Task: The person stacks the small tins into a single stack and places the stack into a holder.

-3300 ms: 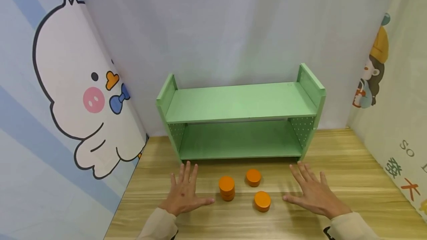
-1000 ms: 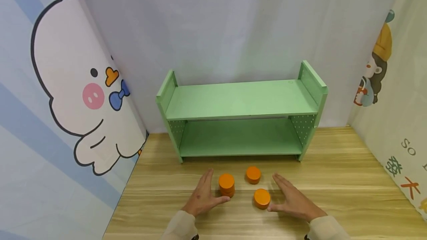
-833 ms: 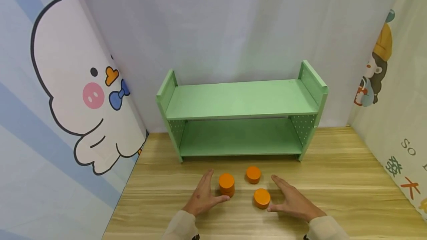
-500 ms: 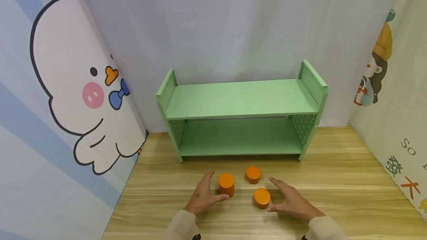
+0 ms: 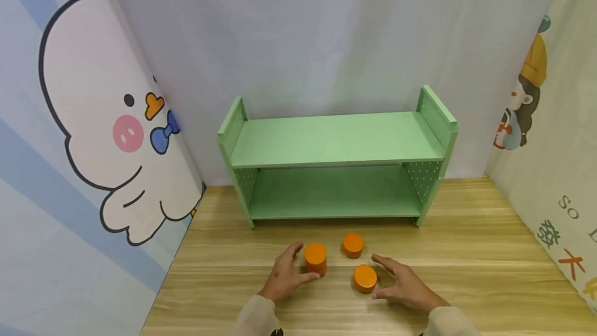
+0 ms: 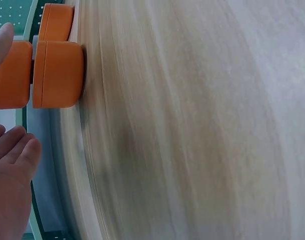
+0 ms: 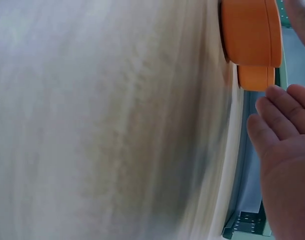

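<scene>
Two round orange blocks stand as a stack (image 5: 315, 256) on the table in the head view. Right of it lie a front orange block (image 5: 365, 278) and a back orange block (image 5: 353, 245), each single. My left hand (image 5: 284, 276) is just left of the stack, fingers bent a little, its thumb tip overlapping the stack's lower front. To the right of the front block is my right hand (image 5: 403, 284), thumb tip close by its edge and fingers reaching past it. In the left wrist view a gap shows between the fingers and the stacked lower block (image 6: 57, 75). Neither hand grips anything.
Behind the blocks stands a green two-tier shelf (image 5: 336, 191) against a pale curtain (image 5: 326, 40). A cartoon-printed panel (image 5: 93, 92) borders the wood-grain table (image 5: 224, 253) at left, another printed panel (image 5: 550, 180) at right.
Both hands have come inward from wide apart, spread fingers drawing together, to either side of the blocks. Lately the fingers bend slightly more and the right fingertips shift left. The blocks stay put.
</scene>
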The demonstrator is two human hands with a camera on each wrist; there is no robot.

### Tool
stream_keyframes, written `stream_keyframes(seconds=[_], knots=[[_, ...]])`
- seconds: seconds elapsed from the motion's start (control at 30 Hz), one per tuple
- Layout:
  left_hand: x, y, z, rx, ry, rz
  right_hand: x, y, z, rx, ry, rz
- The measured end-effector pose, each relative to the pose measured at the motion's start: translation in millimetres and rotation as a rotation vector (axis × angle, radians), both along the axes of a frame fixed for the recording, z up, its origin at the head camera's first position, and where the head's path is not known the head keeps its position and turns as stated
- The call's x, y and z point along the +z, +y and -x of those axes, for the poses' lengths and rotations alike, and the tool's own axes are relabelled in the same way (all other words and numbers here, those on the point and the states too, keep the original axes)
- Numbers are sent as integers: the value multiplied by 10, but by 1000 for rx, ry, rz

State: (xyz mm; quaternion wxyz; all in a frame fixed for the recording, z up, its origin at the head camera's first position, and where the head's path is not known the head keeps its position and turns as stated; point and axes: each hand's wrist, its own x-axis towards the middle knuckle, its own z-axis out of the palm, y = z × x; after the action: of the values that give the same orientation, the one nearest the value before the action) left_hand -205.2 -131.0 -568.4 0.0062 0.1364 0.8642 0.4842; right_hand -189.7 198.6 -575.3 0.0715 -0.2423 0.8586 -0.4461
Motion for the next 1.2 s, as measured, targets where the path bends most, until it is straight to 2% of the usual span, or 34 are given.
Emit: stream_keyframes(seconds=[0.33, 0.63, 0.97, 1.2], knots=[[-32, 40, 2, -13, -19, -110, -52, -27, -5, -21, -42, -9], [-87, 70, 26, -19, -7, -131, -96, -56, 27, -10, -165, 119], [-75, 118, 20, -6, -16, -137, -133, -102, 48, -29, -220, 168], [-99, 140, 13, 28, -12, -157, -136, -124, 38, -40, -223, 170]])
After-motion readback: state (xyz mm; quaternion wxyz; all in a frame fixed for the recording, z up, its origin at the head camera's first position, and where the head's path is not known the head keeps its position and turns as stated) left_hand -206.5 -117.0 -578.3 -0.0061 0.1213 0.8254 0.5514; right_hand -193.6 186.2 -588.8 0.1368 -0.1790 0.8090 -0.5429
